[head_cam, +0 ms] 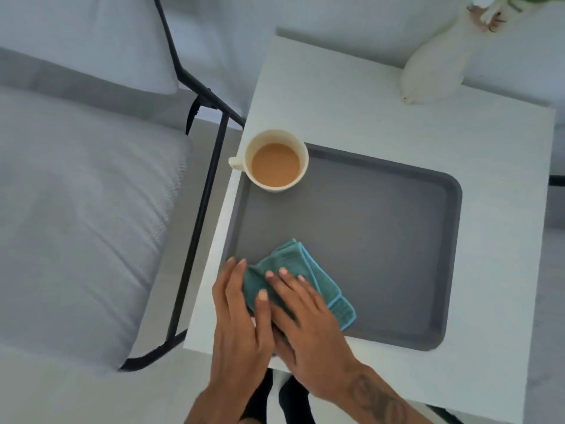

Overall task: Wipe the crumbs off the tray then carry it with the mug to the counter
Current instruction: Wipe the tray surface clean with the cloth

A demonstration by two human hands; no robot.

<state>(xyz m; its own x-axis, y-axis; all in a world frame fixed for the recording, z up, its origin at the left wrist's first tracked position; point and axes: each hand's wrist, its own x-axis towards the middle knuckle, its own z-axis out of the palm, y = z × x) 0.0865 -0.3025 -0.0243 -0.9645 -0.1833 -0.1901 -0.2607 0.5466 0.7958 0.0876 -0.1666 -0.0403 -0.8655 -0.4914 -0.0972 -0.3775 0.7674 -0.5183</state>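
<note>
Two hands meet at the near left corner of one grey tray (382, 240); the right hand (305, 328) lies flat, fingers spread, pressing down on one folded teal cloth (308, 270) (its fingertips on the fabric, its palm over the cloth's near end); the left hand (241, 325) sits just beside it at the tray's left rim, its thumb laid on the cloth and its fingers extended along the cloth's left side, so neither hand is curled into a fist; both rest open on the cloth rather than clutching it. One tattoo (376, 399) shows on the right forearm. No crumbs can be made out on the tray's bare floor; the picture is too soft to tell. One cream mug (275, 160) stands upright at the tray's far left corner, its handle pointing left past the edge of the table, and it holds a light brown drink; mug and cloth are well apart. The tray lies on one white table (367, 111); at the table's far right corner stands one white vase (434, 65) with a bit of greenery at its mouth. To the left of the table is one black-framed chair (201, 209) with pale grey cushions (79, 209), two of them visible.
</note>
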